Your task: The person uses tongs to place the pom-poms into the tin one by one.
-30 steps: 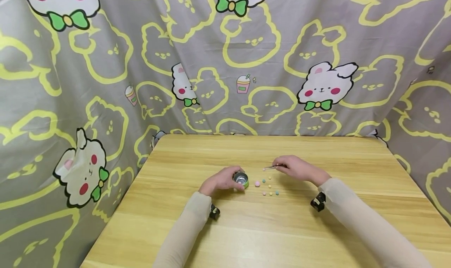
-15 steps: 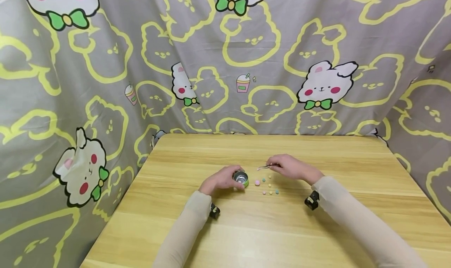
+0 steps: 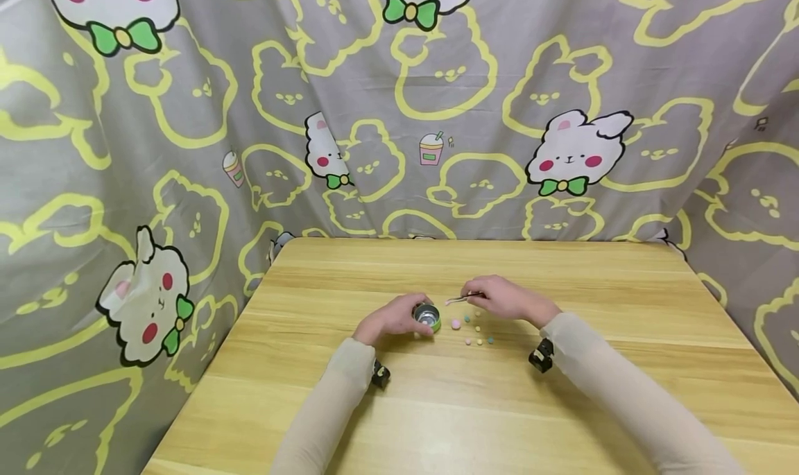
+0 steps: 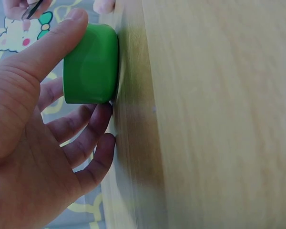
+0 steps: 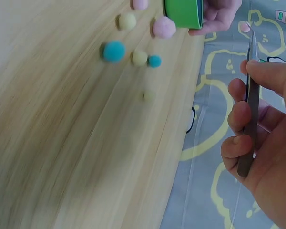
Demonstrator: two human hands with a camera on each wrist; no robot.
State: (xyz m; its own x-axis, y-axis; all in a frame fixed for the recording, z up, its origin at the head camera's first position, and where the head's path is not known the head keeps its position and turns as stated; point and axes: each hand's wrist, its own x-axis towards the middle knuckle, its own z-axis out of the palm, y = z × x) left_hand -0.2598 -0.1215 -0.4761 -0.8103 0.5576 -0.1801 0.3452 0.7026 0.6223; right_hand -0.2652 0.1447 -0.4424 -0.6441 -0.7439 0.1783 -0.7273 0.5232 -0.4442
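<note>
My left hand (image 3: 394,316) grips a small round tin (image 3: 437,327), green outside (image 4: 91,64) and shiny metal inside, standing on the table. In the left wrist view its thumb lies on the near side, with the fingers around the far side. To the right of it, my right hand (image 3: 504,297) holds metal tweezers (image 5: 252,114) between thumb and fingers. A small pink pom-pom (image 5: 245,26) is pinched at the bent tip, raised above the table. Pink, yellow and blue pom-poms lie loose beside the tin, including a larger pink one (image 5: 164,27) and a blue one (image 5: 114,51).
The wooden table (image 3: 449,406) reaches back to a grey curtain (image 3: 374,66) with yellow and white cartoon prints, which also hangs at both sides. Small black devices (image 3: 380,375) are worn at both wrists.
My right hand has moved left with the tweezers and the pink pom-pom, closer to the tin. The left hand and the tin have stayed in place.
</note>
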